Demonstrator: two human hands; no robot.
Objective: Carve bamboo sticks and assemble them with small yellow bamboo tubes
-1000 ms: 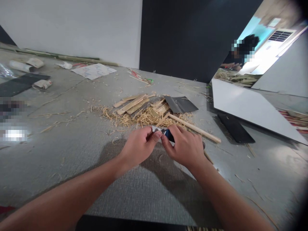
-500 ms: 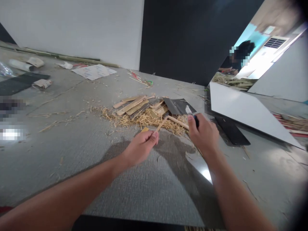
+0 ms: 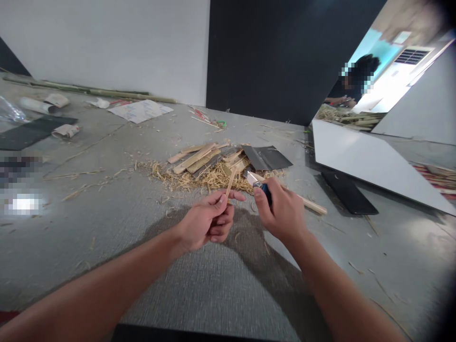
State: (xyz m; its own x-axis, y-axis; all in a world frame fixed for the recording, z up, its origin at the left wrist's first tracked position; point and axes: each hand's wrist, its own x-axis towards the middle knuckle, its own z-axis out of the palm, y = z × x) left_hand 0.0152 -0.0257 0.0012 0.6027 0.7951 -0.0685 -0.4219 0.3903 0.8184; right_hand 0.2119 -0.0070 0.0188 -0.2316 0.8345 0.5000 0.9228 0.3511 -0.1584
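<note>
My left hand (image 3: 210,219) pinches a thin bamboo stick (image 3: 230,183) that points up and away from me. My right hand (image 3: 281,211) is closed around a utility knife (image 3: 257,182) with a blue handle; its short blade points toward the stick's upper end, a little to its right. Both hands hover over the grey floor just in front of a heap of bamboo shavings (image 3: 199,177) and split bamboo strips (image 3: 194,156).
A dark sheet (image 3: 269,157) lies behind the heap and a long wooden stick (image 3: 313,205) to the right. A white board (image 3: 370,161) and a black slab (image 3: 347,192) are at the right. Papers and rolls (image 3: 138,110) litter the far left. Another person sits at the far right.
My right hand, which had swung out to the right with the knife, has come back toward the stick. My left hand has shifted its hold, and more of the stick now shows above its fingers.
</note>
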